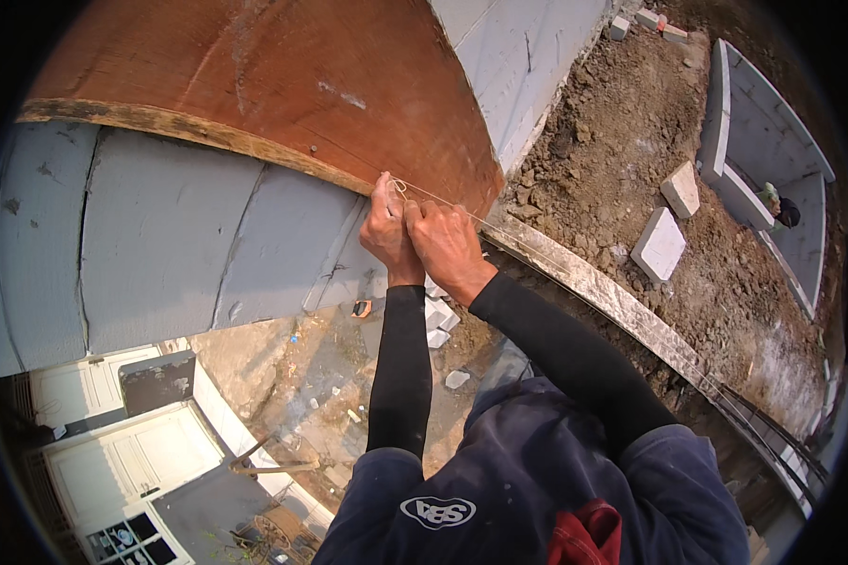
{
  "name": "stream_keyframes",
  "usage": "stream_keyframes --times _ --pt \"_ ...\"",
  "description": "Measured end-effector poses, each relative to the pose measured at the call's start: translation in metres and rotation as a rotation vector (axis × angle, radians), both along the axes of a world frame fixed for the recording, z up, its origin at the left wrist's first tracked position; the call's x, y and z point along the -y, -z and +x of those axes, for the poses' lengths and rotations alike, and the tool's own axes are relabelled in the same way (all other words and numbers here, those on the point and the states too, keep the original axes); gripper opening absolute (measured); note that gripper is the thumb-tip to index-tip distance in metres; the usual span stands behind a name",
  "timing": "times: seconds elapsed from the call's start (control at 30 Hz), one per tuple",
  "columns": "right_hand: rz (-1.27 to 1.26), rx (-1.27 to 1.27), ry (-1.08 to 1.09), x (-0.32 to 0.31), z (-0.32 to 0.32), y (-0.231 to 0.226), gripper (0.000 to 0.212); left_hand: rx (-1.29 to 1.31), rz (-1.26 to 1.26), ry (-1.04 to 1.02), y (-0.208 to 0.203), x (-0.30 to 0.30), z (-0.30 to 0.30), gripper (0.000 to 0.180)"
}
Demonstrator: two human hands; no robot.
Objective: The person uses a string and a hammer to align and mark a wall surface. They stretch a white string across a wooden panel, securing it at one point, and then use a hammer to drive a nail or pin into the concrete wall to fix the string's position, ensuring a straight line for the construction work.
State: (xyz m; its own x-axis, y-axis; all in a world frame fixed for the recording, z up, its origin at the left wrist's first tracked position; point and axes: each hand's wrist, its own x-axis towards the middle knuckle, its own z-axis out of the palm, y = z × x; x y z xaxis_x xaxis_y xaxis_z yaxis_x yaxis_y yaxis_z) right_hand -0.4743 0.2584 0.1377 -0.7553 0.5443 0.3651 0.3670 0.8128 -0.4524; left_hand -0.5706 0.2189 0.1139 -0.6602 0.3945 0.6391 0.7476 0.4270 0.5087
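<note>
A thin pale string (432,194) runs from a small loop at my left fingertips, past my right knuckles, toward the lower right. My left hand (387,232) is closed, pinching the string against the edge of a reddish-brown wooden panel (349,71). Close beside it, my right hand (450,249) is closed with its fingers curled on the string; its fingertips are partly hidden. A worn wooden strip (198,129) lines the panel's lower edge, ending near my left hand. A small nail head (314,148) shows in the panel just above that strip.
Grey block walls (160,235) flank the panel. A narrow ledge (612,292) curves away to the right. Beyond it, loose soil holds white blocks (660,245), and a person (780,207) is inside a grey block enclosure (773,113). Far below lie rubble and white doors (132,457).
</note>
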Motion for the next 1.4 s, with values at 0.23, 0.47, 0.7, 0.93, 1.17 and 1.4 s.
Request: stream_keyframes --times 0.23,0.47,0.7,0.93,1.17,1.4 --pt "-0.245 -0.248 0.073 0.005 -0.007 0.042 0.018 -0.097 -0.088 0.008 -0.007 0.004 -0.011 0.018" --pt "-0.323 -0.222 0.131 0.008 -0.019 0.103 0.007 -0.083 -0.079 -0.006 -0.003 0.004 -0.014 0.020" --pt "-0.524 -0.198 -0.021 0.030 0.017 0.107 0.010 0.021 -0.129 -0.134 -0.011 0.005 -0.005 0.028" --pt "-0.684 -0.329 -0.040 0.025 0.039 0.118 0.024 0.059 -0.070 -0.126 -0.005 -0.012 0.012 0.035" --pt "-0.756 -0.380 -0.043 0.042 0.051 0.121 0.014 0.118 -0.034 -0.121 -0.002 -0.011 0.012 0.037" --pt "-0.861 -0.328 -0.012 0.043 0.060 0.148 0.013 0.214 0.044 -0.068 0.004 -0.019 0.021 0.036"
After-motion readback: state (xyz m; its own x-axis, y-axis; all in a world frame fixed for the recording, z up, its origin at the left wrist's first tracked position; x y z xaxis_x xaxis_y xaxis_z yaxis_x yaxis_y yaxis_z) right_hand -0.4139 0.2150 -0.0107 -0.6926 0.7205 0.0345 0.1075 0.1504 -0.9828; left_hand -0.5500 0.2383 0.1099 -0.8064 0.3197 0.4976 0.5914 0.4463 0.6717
